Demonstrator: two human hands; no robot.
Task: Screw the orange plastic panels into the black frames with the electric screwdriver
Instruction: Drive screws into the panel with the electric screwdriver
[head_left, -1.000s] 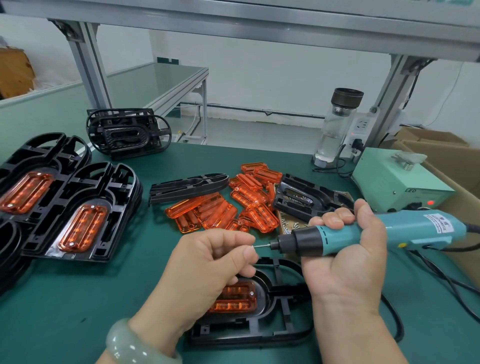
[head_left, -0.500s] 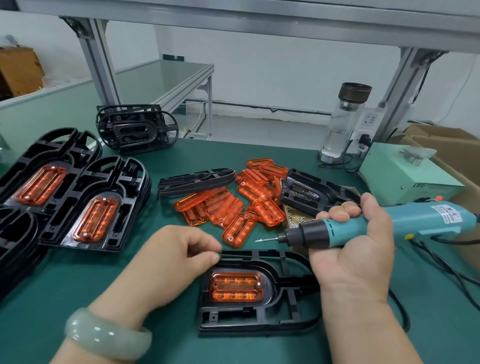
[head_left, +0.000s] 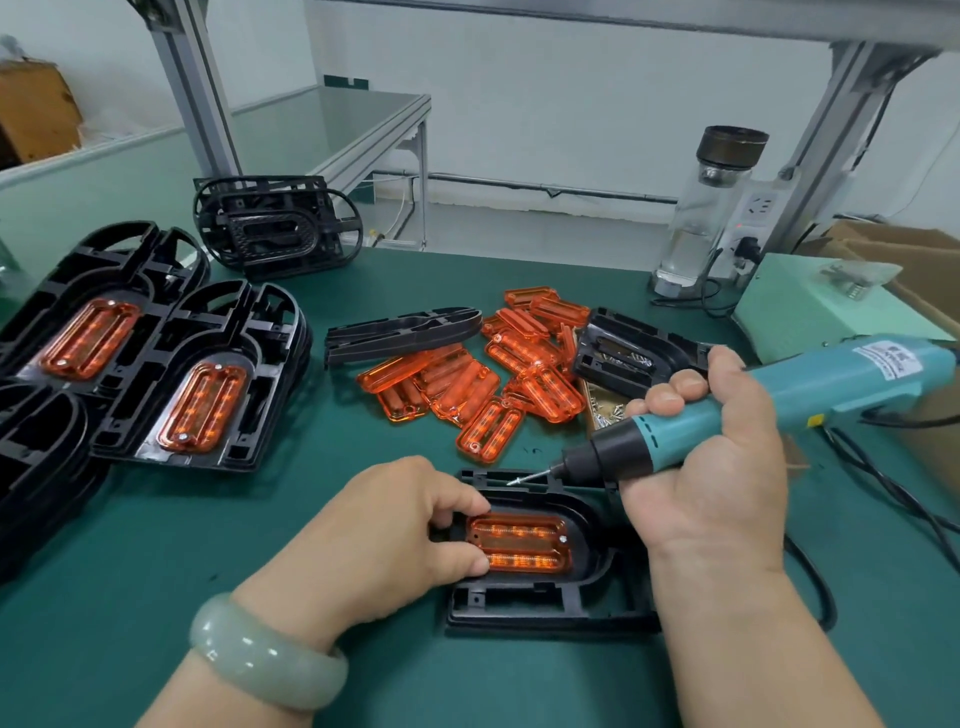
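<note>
Finished frames (head_left: 202, 374) with orange panels fitted sit stacked at the left of my green bench (head_left: 156, 519). My left hand (head_left: 384, 525) pinches the left end of the orange panel (head_left: 519, 543) seated in the black frame (head_left: 550, 608) in front of me. Loose panels (head_left: 467, 384) lie heaped beyond. My right hand (head_left: 711, 467) grips the electric screwdriver (head_left: 779, 402), its bit hovering over the frame's far edge.

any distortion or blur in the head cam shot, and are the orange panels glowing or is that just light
Head view: wide-angle bending bows the aluminium posts outward at the edges; the centre is sharp, the bracelet soft. The orange panel in the black frame shows bright streaks, apparently overhead light caught in its ribs. Shadows are faint.
</note>
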